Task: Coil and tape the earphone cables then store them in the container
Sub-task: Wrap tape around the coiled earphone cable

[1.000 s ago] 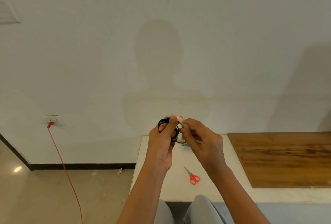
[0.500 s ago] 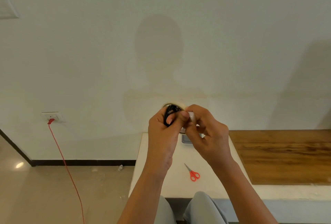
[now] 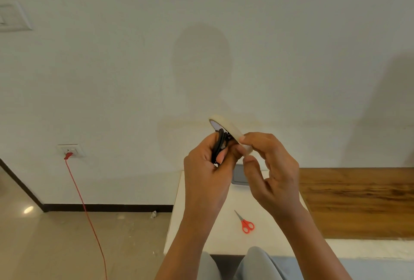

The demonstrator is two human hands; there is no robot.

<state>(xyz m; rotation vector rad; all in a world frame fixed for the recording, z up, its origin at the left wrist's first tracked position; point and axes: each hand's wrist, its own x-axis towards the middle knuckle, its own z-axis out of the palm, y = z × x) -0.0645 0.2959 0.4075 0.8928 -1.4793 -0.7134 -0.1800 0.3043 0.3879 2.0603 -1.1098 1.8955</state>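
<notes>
far left, a red cord (image 3: 85,201) hangs from a wall socket (image 3: 70,150) down to the floor, well apart from the work. the left hand (image 3: 206,174) is raised above the white surface (image 3: 201,219). its fingers are curled round the black earphone cable (image 3: 220,145) and squeeze the loops into a flat bundle. i judge it is held this way so the coil cannot spring open while tape goes on. just to the right, touching the bundle's upper end, is a roll of masking tape (image 3: 227,127), tilted almost edge-on to the camera. the right hand (image 3: 273,167) pinches the roll's lower rim between forefinger and thumb, with the other fingers loosely bent. it is placed, i think, to lay the tape's free end against the cable, though the end itself is too small to make out. below the hands, red-handled scissors (image 3: 246,223) lie on the surface within easy reach, probably for cutting the strip. a flat grey thing (image 3: 239,175) lies behind the hands, mostly hidden; whether it is the container i cannot tell. at the far right a wooden board (image 3: 358,201) lies on the surface. the step in hand looks like taping; storing is not yet done.
</notes>
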